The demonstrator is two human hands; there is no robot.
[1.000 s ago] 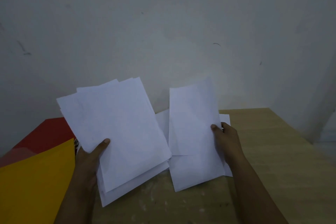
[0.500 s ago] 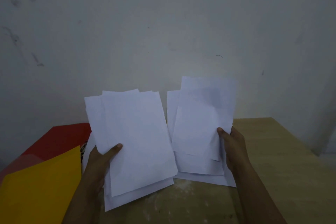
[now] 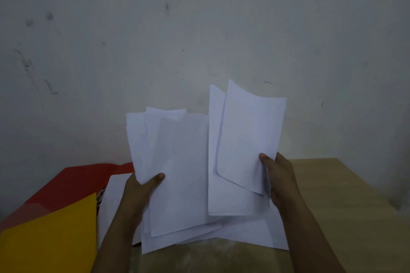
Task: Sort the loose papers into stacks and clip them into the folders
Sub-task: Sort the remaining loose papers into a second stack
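Since a moment ago, both paper bundles have risen and drawn together, edges nearly touching. Beside them lie a yellow folder and red folder (more sheets beneath) on the wooden table. Left hand pinches the left stack; right hand pinches the right stack.

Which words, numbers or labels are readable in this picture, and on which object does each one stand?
None can be read.
Paper bundle in the left hand: looks blank.
Paper bundle in the right hand: looks blank.
Yellow folder: no label shows.
Red folder: no label shows.
Sheet lying beside the yellow folder: a faint mark, too blurred to read.
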